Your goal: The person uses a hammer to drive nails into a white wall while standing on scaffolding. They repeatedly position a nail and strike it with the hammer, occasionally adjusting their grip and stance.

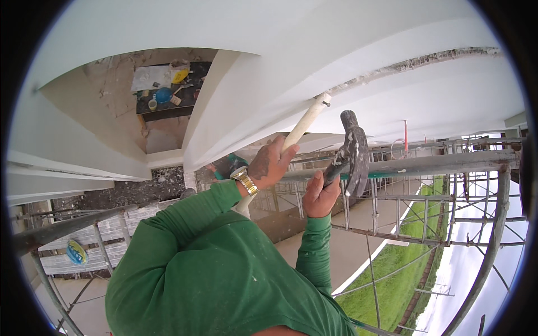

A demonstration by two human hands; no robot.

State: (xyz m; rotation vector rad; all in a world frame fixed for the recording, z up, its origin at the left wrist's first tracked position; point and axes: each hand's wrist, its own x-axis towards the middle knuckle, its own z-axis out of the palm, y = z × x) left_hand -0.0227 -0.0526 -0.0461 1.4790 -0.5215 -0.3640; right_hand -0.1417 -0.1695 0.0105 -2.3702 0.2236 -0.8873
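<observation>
Hammer [357, 157], grey-black, metal-headed, gripped in right hand [320, 197]; off-white round rod [304, 123] gripped in left hand [271, 163], extending toward rough grey groove [413, 63] in white surface [443, 95].

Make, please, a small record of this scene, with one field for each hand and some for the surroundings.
Left hand: closed around a pale wooden stick; dark nail-like piece near its tip
Right hand: gripping a claw hammer by its dark handle
Watch: gold-coloured, on left wrist
White surface: rough groove along it
Stick touching groove: cannot tell
Outdoors: metal scaffold pipe, green grass
</observation>
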